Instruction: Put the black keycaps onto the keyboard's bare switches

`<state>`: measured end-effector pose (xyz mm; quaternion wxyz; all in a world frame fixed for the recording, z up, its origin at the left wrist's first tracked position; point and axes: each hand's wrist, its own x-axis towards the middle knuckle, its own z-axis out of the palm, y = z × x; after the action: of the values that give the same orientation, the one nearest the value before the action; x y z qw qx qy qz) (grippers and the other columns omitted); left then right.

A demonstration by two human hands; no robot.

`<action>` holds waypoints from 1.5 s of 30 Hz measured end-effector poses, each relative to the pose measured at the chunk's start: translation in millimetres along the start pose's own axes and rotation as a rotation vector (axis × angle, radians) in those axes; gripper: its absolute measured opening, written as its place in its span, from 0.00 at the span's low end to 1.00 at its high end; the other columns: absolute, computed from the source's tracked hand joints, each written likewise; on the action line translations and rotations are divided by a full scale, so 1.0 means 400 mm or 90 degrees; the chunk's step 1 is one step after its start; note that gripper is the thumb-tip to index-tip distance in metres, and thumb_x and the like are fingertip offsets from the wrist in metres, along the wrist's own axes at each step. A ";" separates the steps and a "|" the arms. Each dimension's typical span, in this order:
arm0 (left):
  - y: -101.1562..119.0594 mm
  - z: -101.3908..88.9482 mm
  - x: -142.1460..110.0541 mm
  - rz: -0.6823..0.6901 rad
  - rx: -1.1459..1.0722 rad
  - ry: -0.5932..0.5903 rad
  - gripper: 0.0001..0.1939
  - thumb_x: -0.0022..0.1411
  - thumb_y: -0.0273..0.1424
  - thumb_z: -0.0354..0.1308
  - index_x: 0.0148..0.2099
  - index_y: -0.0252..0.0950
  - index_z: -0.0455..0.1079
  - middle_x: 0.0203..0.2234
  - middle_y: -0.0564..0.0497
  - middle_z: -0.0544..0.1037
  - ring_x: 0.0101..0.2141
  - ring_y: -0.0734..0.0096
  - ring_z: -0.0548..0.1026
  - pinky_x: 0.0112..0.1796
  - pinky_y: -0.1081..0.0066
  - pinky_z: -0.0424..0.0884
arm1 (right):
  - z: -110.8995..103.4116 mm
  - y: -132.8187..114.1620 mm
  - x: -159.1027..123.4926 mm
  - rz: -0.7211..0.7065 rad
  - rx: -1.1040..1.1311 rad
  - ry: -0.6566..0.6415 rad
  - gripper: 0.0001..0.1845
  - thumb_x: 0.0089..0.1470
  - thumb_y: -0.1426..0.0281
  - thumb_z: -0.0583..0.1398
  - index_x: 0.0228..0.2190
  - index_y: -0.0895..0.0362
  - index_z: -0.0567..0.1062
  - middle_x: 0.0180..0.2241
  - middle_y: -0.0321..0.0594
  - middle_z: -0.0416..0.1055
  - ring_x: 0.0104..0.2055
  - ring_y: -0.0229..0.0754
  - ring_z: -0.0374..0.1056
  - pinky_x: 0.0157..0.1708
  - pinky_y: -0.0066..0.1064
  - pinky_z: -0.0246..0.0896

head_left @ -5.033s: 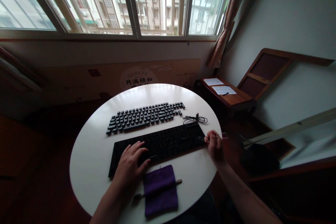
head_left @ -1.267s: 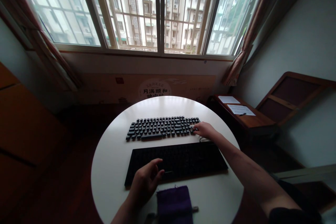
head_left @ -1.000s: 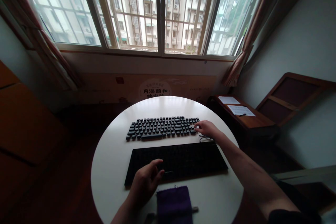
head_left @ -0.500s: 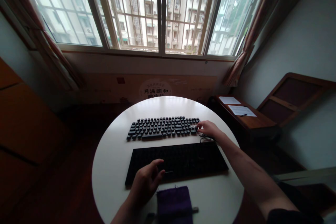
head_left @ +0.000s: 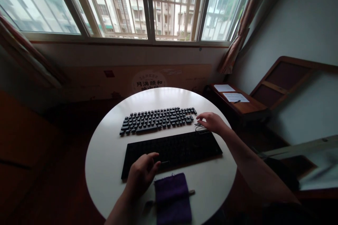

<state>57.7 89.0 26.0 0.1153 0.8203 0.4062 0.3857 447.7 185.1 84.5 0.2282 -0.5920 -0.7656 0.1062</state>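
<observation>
A black keyboard base [head_left: 185, 146] without caps lies across the round white table [head_left: 105, 154]. Behind it, several loose black keycaps [head_left: 155, 119] are laid out in keyboard rows. My left hand [head_left: 142, 175] rests on the base's front edge, fingers curled, with a thin dark piece [head_left: 165, 162] sticking out past the fingertips. My right hand [head_left: 211, 122] hovers palm down at the right end of the keycap rows. Its fingers are stretched out over a coiled black cable [head_left: 198, 130]. A purple cloth pouch [head_left: 173, 198] lies just right of my left wrist.
A low wooden side table [head_left: 248, 107] with papers [head_left: 234, 97] stands to the right, and a wooden frame [head_left: 280, 81] leans on the wall behind it. A printed cardboard panel [head_left: 148, 79] stands under the barred window [head_left: 148, 3]. Dark wooden floor surrounds the table.
My right hand has drawn back slightly from the last keycaps to over the cable. The left hand stays curled on the base. The view has tilted down and shifted a little.
</observation>
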 end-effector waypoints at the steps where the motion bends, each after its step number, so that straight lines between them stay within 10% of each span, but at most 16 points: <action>1: 0.000 -0.001 0.006 0.021 0.011 0.006 0.08 0.68 0.34 0.58 0.46 0.37 0.73 0.24 0.55 0.73 0.25 0.72 0.73 0.29 0.72 0.70 | -0.013 -0.002 -0.031 0.000 0.026 0.008 0.08 0.59 0.64 0.63 0.38 0.51 0.82 0.40 0.41 0.80 0.41 0.46 0.75 0.46 0.36 0.65; 8: -0.004 0.005 0.023 0.073 0.051 -0.005 0.06 0.67 0.33 0.58 0.38 0.38 0.74 0.31 0.50 0.77 0.35 0.65 0.74 0.36 0.67 0.72 | -0.052 0.020 -0.275 0.116 0.252 0.132 0.36 0.68 0.47 0.43 0.39 0.57 0.81 0.36 0.48 0.78 0.38 0.47 0.74 0.39 0.38 0.69; 13: -0.015 0.010 0.024 0.087 0.106 -0.007 0.06 0.66 0.35 0.60 0.40 0.39 0.75 0.37 0.47 0.78 0.40 0.60 0.76 0.42 0.61 0.75 | -0.010 0.013 -0.377 0.241 0.439 0.096 0.42 0.65 0.40 0.40 0.34 0.58 0.79 0.15 0.36 0.65 0.19 0.40 0.66 0.24 0.33 0.66; 19: -0.042 0.030 0.018 0.115 0.194 -0.035 0.12 0.67 0.39 0.57 0.46 0.39 0.75 0.52 0.41 0.77 0.54 0.49 0.74 0.54 0.47 0.70 | 0.033 -0.009 -0.363 0.255 0.577 0.089 0.29 0.52 0.44 0.64 0.38 0.57 0.76 0.25 0.38 0.73 0.28 0.42 0.72 0.32 0.35 0.70; 29: -0.055 0.052 -0.009 0.045 0.302 -0.134 0.27 0.65 0.44 0.57 0.62 0.39 0.69 0.64 0.38 0.68 0.64 0.41 0.64 0.61 0.36 0.58 | 0.117 0.013 -0.318 0.339 0.587 0.236 0.25 0.56 0.44 0.55 0.26 0.53 0.66 0.13 0.25 0.52 0.13 0.34 0.50 0.13 0.26 0.44; 45: -0.057 0.054 -0.011 0.047 0.308 -0.161 0.31 0.63 0.46 0.59 0.65 0.41 0.67 0.65 0.40 0.67 0.65 0.41 0.63 0.61 0.38 0.56 | 0.120 0.028 -0.315 0.363 0.536 0.263 0.27 0.57 0.42 0.54 0.27 0.53 0.65 0.15 0.28 0.59 0.14 0.36 0.59 0.14 0.26 0.50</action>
<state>58.5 103.1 -2.2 -0.0486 0.8800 0.4385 0.1760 458.9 73.2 9.4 0.5530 -0.6423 -0.4052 0.3427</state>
